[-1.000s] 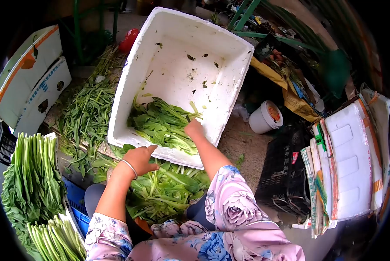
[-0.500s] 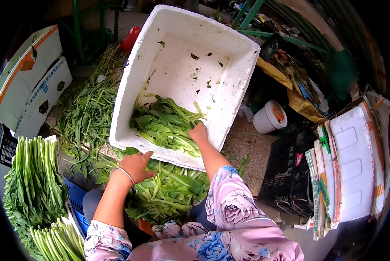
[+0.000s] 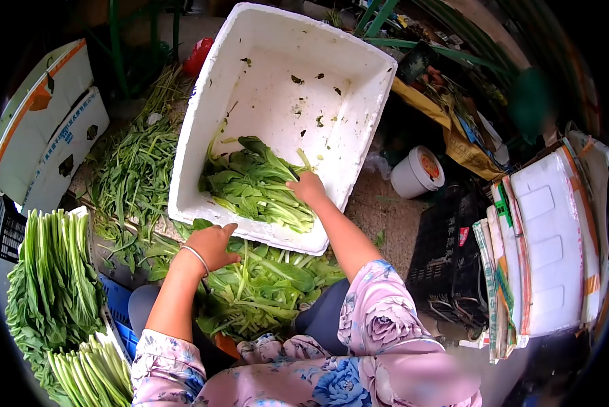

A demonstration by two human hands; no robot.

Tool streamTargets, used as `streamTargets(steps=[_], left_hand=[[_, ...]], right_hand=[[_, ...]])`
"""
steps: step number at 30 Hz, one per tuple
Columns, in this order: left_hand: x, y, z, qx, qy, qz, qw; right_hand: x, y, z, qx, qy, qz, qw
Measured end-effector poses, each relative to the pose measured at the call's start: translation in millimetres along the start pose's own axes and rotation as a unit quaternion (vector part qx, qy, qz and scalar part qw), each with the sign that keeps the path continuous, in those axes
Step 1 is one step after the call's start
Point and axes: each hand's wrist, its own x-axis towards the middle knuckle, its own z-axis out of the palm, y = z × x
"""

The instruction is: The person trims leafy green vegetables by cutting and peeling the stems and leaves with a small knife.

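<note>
A white foam box [image 3: 282, 85] stands tilted before me, with a pile of leafy greens [image 3: 250, 186] in its near left corner. My right hand [image 3: 309, 189] reaches inside, its fingers closed at the stem end of a leafy green stalk [image 3: 267, 157] on top of the pile. My left hand [image 3: 213, 247] is outside the box's near rim, thumb and fingers apart, holding nothing that I can see. Under it lies a heap of loose leaves and stems [image 3: 260, 292] between my knees. A bracelet [image 3: 196, 258] circles the left wrist.
Bundled greens [image 3: 53, 278] stand at the left by a blue crate [image 3: 118, 305]. Cut leaves [image 3: 131, 176] cover the ground left of the box. To the right are a white bucket [image 3: 417, 172], a black crate [image 3: 447, 251] and stacked foam panels [image 3: 548, 237].
My right hand has shifted slightly up and left, and a dark-leaved stalk on top of the pile now sits higher. A dark object seen at its fingers before no longer shows. My left hand barely moved.
</note>
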Motion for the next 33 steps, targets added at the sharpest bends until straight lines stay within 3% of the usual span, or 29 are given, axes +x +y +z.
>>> streamTargets(steps=[2, 4, 6, 10, 15, 20, 24, 26, 28, 31, 33], left_hand=[[0, -1, 3, 0.001, 0.009, 0.007, 1.0], [-1, 2, 0, -0.018, -0.008, -0.006, 1.0], [-1, 4, 0, -0.015, -0.011, -0.006, 1.0], [1, 3, 7, -0.007, -0.012, -0.001, 1.0], [1, 7, 9, 0.002, -0.01, 0.008, 1.0], [0, 11, 12, 0.017, 0.027, 0.026, 0.999], [1, 24, 6, -0.035, 0.162, 0.037, 0.986], [1, 35, 0, -0.104, 0.303, 0.072, 0.945], [2, 43, -3, -0.029, 0.447, 0.142, 0.883], [1, 54, 0, 0.01, 0.46, 0.171, 0.871], [4, 55, 6, -0.174, 0.33, 0.157, 0.914]], right_hand=[[-5, -3, -9, 0.017, -0.011, -0.007, 1.0], [-19, -13, -24, 0.215, -0.013, 0.019, 0.976], [-27, -12, -32, 0.207, 0.027, -0.008, 0.978], [-61, -13, -71, 0.352, 0.067, -0.022, 0.933], [-111, -7, -107, 0.506, 0.094, -0.074, 0.854], [-130, 11, -87, 0.629, 0.116, -0.098, 0.763], [-134, 13, -82, 0.616, 0.087, -0.115, 0.774], [-141, 7, -78, 0.611, 0.027, -0.115, 0.783], [-152, -7, -73, 0.573, -0.002, -0.128, 0.809], [-169, -26, -65, 0.524, -0.059, -0.152, 0.836], [-178, -37, -63, 0.514, -0.075, -0.177, 0.836]])
